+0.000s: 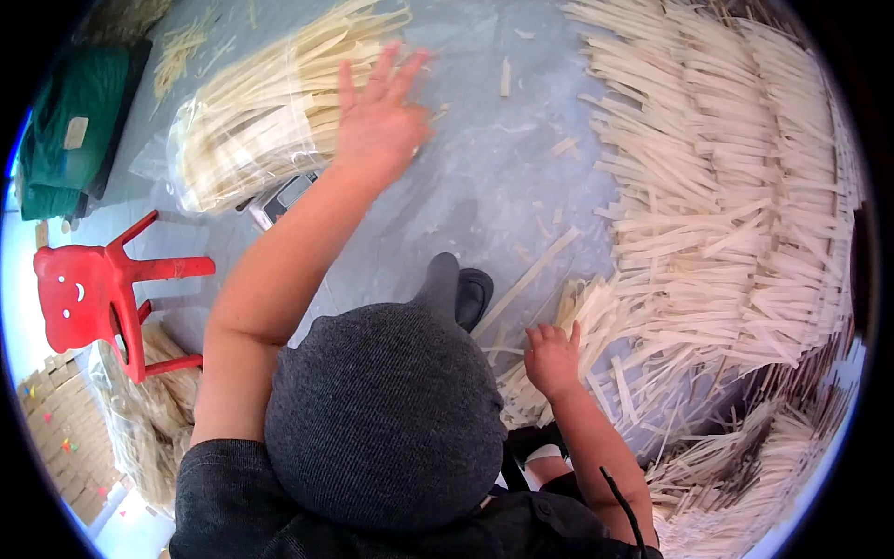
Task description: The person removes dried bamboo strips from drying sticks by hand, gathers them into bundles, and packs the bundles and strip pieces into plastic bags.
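My left hand [382, 126] is open with its fingers spread, at the open end of a clear plastic bag [200, 154] filled with pale flat strips [279, 79]. The bag lies on its side and partly covers a metal-edged device [272, 203]. My right hand [552, 361] is lower right, palm down, its fingers apart at the edge of a loose heap of strips [596, 312]. Nothing is visibly gripped in it. A dark ribbed cap [382, 419] fills the lower middle and hides what is beneath it.
Long rows of pale strips [726, 168] cover the right side. A red stool [79, 293] lies at the left, near a green bundle [70, 130] and another plastic bag [140, 419]. A dark shoe [475, 296] stands on the grey floor [503, 186], among scattered scraps.
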Demonstrator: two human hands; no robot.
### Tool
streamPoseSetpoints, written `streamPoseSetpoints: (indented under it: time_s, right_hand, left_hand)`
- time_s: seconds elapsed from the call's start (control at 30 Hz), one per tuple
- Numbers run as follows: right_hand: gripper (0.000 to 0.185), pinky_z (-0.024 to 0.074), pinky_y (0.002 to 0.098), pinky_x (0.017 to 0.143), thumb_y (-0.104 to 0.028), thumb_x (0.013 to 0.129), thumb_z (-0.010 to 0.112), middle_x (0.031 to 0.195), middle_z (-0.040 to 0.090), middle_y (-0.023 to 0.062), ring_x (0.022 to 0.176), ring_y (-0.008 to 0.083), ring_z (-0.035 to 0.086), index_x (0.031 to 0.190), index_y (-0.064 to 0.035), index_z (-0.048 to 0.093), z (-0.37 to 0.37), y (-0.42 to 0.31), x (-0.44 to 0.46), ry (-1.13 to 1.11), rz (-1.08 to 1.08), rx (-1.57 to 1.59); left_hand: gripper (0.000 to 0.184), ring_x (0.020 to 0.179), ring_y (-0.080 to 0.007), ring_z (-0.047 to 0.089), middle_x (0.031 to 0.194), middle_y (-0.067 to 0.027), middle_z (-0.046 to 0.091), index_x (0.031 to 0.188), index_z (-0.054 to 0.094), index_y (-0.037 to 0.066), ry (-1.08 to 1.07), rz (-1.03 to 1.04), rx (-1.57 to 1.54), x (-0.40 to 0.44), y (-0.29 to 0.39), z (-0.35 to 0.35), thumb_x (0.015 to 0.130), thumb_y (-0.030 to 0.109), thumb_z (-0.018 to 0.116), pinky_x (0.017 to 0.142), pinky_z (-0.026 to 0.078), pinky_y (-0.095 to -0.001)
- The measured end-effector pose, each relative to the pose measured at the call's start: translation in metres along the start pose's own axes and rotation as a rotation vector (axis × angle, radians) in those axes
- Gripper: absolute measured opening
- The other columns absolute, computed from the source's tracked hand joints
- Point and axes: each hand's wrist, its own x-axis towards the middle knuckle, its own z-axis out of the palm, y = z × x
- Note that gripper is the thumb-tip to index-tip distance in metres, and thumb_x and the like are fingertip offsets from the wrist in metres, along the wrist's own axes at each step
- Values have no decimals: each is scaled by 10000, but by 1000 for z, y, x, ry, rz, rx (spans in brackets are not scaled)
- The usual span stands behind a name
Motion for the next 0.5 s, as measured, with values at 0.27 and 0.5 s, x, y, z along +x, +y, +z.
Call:
streamPoseSetpoints:
  time_s: [0.27, 0.5]
  right_hand:
    - [331, 77, 652, 1113, -241, 804, 609, 1292, 545, 53, 1287, 269, 428, 1119, -142, 630, 46, 32, -8, -91, -60, -216]
    - [467, 58, 669, 1105, -265, 793, 610, 1341, 519, 42, 1328, 285, 392, 1244, -152, 565, 26, 37, -43, -49, 84, -39]
  left_hand:
    - [228, 1384, -308, 296, 1452, -63, 405, 979, 684, 124, 265, -80, -196, -28, -36, -18, 808, 275, 684, 1119, 232, -523]
    - [388, 1145, -343, 548, 1180, -168, 593, 1139, 568, 57, 34, -513, 26, 22, -112, -40, 838, 292, 637, 922, 468, -417]
